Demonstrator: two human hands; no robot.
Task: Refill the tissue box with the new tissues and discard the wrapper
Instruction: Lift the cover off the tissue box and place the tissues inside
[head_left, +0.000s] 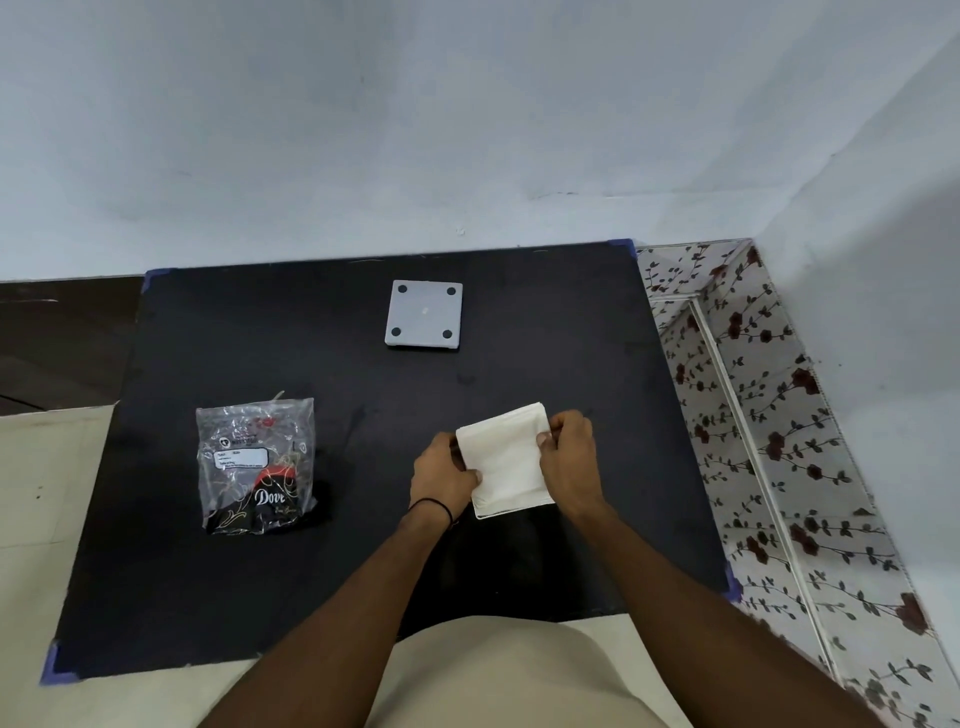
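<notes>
Right now the stack of tissues is white, flat and square-ish, and it sits above the near middle of the black mat. Its longer side runs away from the person, leaning a bit left. It sits between both hands: the left hand pinches its left edge and the right hand pinches its right edge.

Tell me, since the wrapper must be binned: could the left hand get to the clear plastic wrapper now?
Probably, once freed: the left hand is gripping the white tissue stack, but only bare black mat lies between it and the clear plastic wrapper.
</notes>
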